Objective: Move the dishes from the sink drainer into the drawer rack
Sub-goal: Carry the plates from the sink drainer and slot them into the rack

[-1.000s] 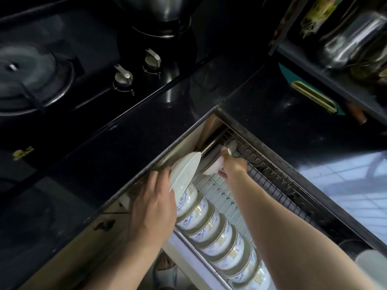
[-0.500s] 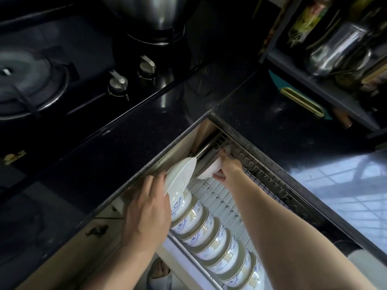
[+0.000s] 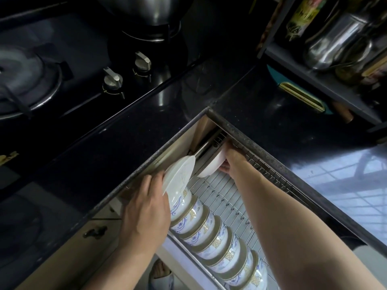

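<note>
The person is leaning over the pulled-out wire drawer rack [image 3: 228,197] below the black stone counter [image 3: 125,143]. The left hand [image 3: 146,208] is gripping a white round plate [image 3: 180,174], fingers curled behind it, holding it tilted on edge at the rack's far end, touching the first of the blue-and-gold patterned bowls [image 3: 211,231] lined along the rack's near rail. The right hand [image 3: 232,160] is clasping a second plain white dish [image 3: 213,166] at the rack's far corner, under the counter edge.
</note>
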